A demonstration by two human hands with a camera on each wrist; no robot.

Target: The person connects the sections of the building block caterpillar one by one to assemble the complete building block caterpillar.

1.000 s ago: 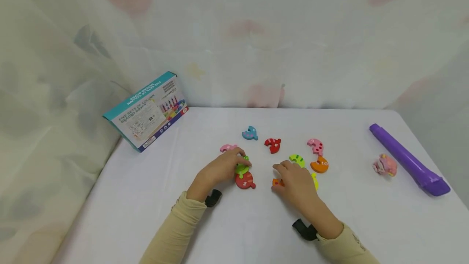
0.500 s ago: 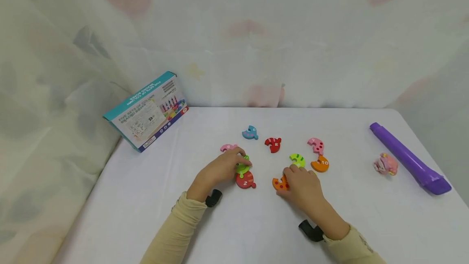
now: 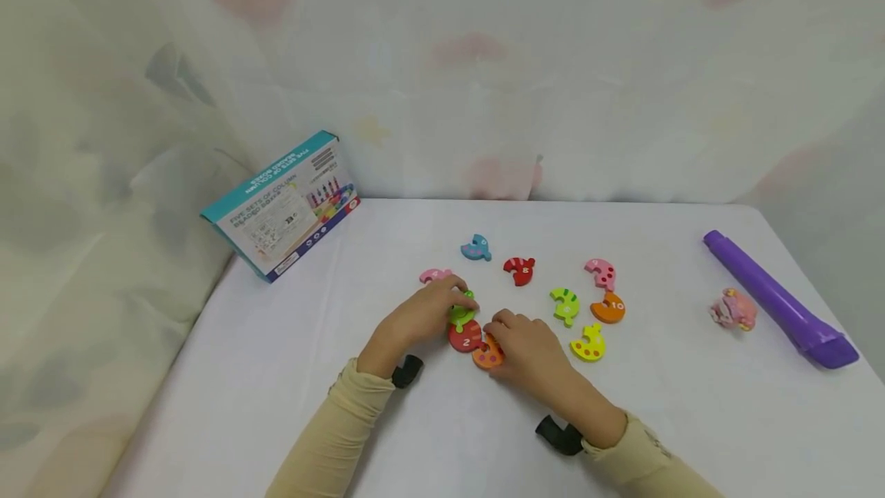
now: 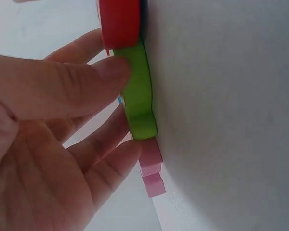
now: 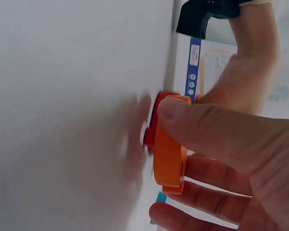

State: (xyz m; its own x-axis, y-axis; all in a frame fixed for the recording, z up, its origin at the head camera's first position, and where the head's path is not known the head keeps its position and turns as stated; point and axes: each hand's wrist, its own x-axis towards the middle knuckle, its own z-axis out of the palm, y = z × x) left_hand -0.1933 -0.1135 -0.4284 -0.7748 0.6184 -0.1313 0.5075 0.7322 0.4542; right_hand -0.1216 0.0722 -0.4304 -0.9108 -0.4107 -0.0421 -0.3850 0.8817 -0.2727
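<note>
My left hand [image 3: 422,317] pinches a green piece [image 3: 461,317], thumb on its edge in the left wrist view [image 4: 139,91]. That piece touches a red piece [image 3: 464,336] numbered 2, and a pink piece [image 3: 435,275] lies at its far side. My right hand [image 3: 535,356] pinches an orange dotted piece [image 3: 487,354] just right of the red one. In the right wrist view the orange piece [image 5: 168,154] is between thumb and fingers, overlapping the view of the red piece [image 5: 159,110]; whether they touch I cannot tell.
Farther back lie a blue piece [image 3: 476,247] and a red piece [image 3: 519,271]. Rightward are green [image 3: 568,306], yellow [image 3: 589,344], pink [image 3: 602,273] and orange [image 3: 608,308] pieces, a pink figure [image 3: 734,309] and a purple tube [image 3: 777,298]. A box [image 3: 283,210] stands back left.
My right hand has taken hold of the orange dotted piece and carried it left, beside the red piece, uncovering the yellow piece. The left hand has stayed at the green piece.
</note>
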